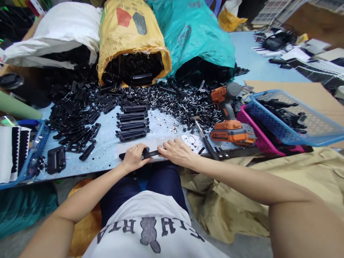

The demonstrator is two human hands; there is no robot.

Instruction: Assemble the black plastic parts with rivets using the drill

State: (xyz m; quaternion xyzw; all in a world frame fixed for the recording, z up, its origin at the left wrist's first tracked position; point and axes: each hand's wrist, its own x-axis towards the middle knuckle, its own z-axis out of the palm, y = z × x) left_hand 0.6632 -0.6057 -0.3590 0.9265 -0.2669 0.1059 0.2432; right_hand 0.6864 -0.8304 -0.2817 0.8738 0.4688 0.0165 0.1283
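Observation:
Near the table's front edge, my left hand (pixel 135 157) is closed around a black plastic part (pixel 152 154), whose dark end pokes out left of the palm. My right hand (pixel 176 152) has its fingers curled at the right end of that same part; the fingers cover much of it, so its exact kind is unclear. Beneath both hands lies a pale board (pixel 152 144). Just beyond, several long black plastic pieces (pixel 132 126) are lined up in a stack of rows. A hammer (pixel 205 138) rests to the right of my right hand.
An orange cordless drill (pixel 228 118) stands at right, beside a blue basket (pixel 301 118) of black parts. Screws (pixel 177 100) and black pieces (pixel 72 118) are heaped across the back and left. White (pixel 59 28), yellow (pixel 131 32) and teal (pixel 193 36) sacks lie open behind.

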